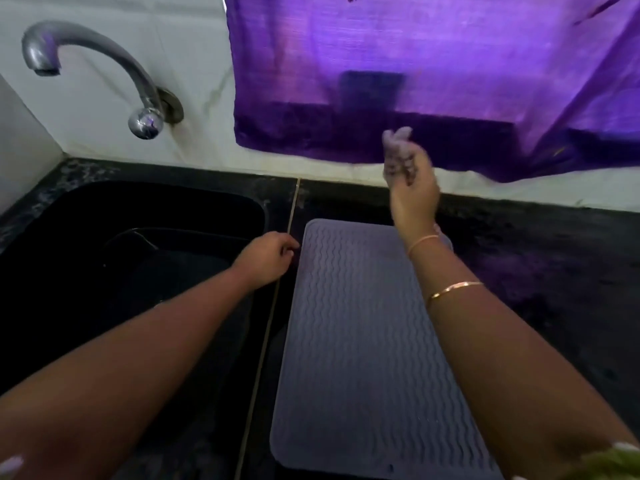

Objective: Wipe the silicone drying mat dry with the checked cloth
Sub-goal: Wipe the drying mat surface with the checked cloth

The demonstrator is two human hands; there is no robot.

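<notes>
A black stone countertop [536, 271] is running across the view under a pale wall, and a purple curtain [415, 64] is hanging down the wall behind its back edge. A black sink [104, 220] is taking up the counter's left part, with a thin brass strip [273, 306] running front to back just beside it. The grey silicone drying mat [353, 341], ribbed with wavy lines, is lying flat on the counter right of that strip, stretching from the front edge toward the back. The left hand [268, 258] is hovering at the mat's far left corner with its fingers loosely curled and nothing showing in them; its fingertips are sitting just beside the mat's edge. The right hand [412, 192] is lifting above the mat's far end, blurred, with something pale at its fingertips; whether it is gripping anything cannot be told. A curved metal tap [104, 60] is arching from the wall above the sink. A gold bangle [453, 289] is circling the right forearm.
</notes>
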